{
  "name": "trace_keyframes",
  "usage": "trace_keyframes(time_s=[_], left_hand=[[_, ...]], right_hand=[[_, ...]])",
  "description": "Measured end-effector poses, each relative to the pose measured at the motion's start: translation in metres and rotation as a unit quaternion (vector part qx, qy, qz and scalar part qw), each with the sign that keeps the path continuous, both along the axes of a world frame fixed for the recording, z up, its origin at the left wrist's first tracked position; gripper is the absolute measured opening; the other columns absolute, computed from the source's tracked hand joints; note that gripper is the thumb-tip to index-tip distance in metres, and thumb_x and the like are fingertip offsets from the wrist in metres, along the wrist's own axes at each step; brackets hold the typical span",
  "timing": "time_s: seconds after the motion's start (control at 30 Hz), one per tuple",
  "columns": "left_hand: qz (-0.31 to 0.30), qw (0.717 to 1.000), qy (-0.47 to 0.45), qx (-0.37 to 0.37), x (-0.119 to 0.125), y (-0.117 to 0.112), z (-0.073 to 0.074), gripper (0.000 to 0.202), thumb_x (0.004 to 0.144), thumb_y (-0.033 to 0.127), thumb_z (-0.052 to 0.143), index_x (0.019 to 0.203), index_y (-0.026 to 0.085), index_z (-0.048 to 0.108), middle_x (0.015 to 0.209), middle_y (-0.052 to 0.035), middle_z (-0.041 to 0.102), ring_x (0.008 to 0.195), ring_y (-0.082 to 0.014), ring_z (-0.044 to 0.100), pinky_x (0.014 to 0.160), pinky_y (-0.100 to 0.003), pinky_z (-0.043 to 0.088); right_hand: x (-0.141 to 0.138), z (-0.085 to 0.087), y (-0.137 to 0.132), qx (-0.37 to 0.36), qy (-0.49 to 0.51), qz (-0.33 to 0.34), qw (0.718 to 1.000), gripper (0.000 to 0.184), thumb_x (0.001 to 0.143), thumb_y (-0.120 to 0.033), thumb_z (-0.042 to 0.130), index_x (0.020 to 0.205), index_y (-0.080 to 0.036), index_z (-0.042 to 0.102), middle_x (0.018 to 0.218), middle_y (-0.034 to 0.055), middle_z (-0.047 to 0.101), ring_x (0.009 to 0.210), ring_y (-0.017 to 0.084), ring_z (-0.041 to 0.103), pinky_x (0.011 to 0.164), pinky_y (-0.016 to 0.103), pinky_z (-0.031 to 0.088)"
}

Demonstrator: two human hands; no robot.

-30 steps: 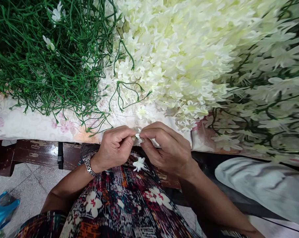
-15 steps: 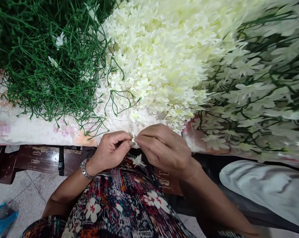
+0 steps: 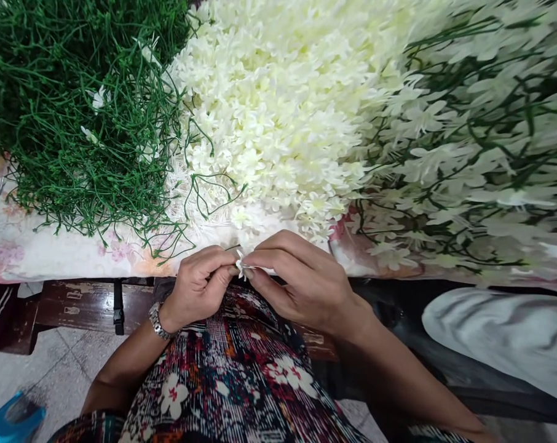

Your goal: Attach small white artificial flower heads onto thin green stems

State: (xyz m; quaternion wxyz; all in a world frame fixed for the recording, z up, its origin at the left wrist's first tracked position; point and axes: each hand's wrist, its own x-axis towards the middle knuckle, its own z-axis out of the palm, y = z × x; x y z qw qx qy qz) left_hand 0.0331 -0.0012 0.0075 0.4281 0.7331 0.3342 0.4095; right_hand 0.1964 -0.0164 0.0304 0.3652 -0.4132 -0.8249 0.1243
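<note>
A small white artificial flower (image 3: 241,266) is held between my two hands, just off the front edge of the table. My left hand (image 3: 202,283) pinches it from the left between thumb and forefinger. From the right, the thumb and forefinger of my right hand (image 3: 306,286) close at its petals, where a thin white strand runs between the fingers. What lies under the left fingertips is hidden. Beyond my hands lies a large heap of pale yellow-white artificial blossoms (image 3: 278,117). To its left is a pile of green plastic stems (image 3: 85,135).
Finished-looking sprays of white flowers on green stems (image 3: 463,160) cover the right of the table. A floral cloth (image 3: 75,252) lies beneath everything. Thin white pieces (image 3: 179,191) lie between the piles. A brown wooden bench (image 3: 89,304) and a blue plastic object (image 3: 15,418) are below.
A white flower that hung below my right fingers is no longer there; a flower now shows upright between both hands' fingertips. My right fingers have spread a little. The view has shifted slightly.
</note>
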Motion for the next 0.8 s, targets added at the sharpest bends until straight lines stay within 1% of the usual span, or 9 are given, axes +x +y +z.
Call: trace_keyframes(time_s=[0.17, 0.37, 0.53, 0.8], left_hand=[[0.028, 0.998, 0.019, 0.048, 0.0, -0.002, -0.007, 0.013, 0.073, 0.003, 0.048, 0.079, 0.012, 0.054, 0.062, 0.0005, 0.047, 0.059, -0.0076, 0.043, 0.056, -0.021, 0.038], [0.049, 0.997, 0.015, 0.06, 0.0, -0.002, -0.011, 0.013, 0.073, 0.002, 0.046, 0.077, 0.012, 0.054, 0.063, -0.0007, 0.049, 0.06, -0.0083, 0.045, 0.057, -0.022, 0.039], [0.056, 0.996, 0.01, 0.068, 0.001, -0.001, -0.013, 0.013, 0.073, 0.002, 0.047, 0.078, 0.011, 0.055, 0.064, -0.0009, 0.05, 0.06, -0.0079, 0.046, 0.056, -0.021, 0.04], [0.063, 0.995, 0.011, 0.082, 0.002, 0.0, -0.016, 0.012, 0.073, 0.003, 0.048, 0.076, 0.011, 0.055, 0.061, -0.0002, 0.049, 0.058, -0.0074, 0.044, 0.055, -0.02, 0.039]], right_hand=[[-0.002, -0.003, -0.001, -0.009, -0.001, -0.021, 1.0, 0.011, 0.073, -0.01, 0.051, 0.081, -0.017, 0.052, 0.071, 0.0029, 0.054, 0.068, 0.011, 0.052, 0.061, 0.024, 0.046], [-0.006, -0.004, -0.001, 0.011, -0.001, -0.051, 0.999, 0.015, 0.072, -0.011, 0.053, 0.086, -0.014, 0.049, 0.07, 0.0041, 0.056, 0.066, 0.012, 0.051, 0.059, 0.025, 0.045], [-0.008, -0.005, -0.001, -0.028, 0.016, -0.044, 0.999, 0.013, 0.07, -0.008, 0.054, 0.082, -0.014, 0.051, 0.07, 0.0042, 0.055, 0.067, 0.011, 0.051, 0.059, 0.024, 0.045], [-0.013, -0.007, 0.0, -0.058, 0.035, -0.05, 0.996, 0.01, 0.071, -0.006, 0.051, 0.077, -0.014, 0.05, 0.067, 0.004, 0.054, 0.065, 0.01, 0.051, 0.057, 0.022, 0.045]])
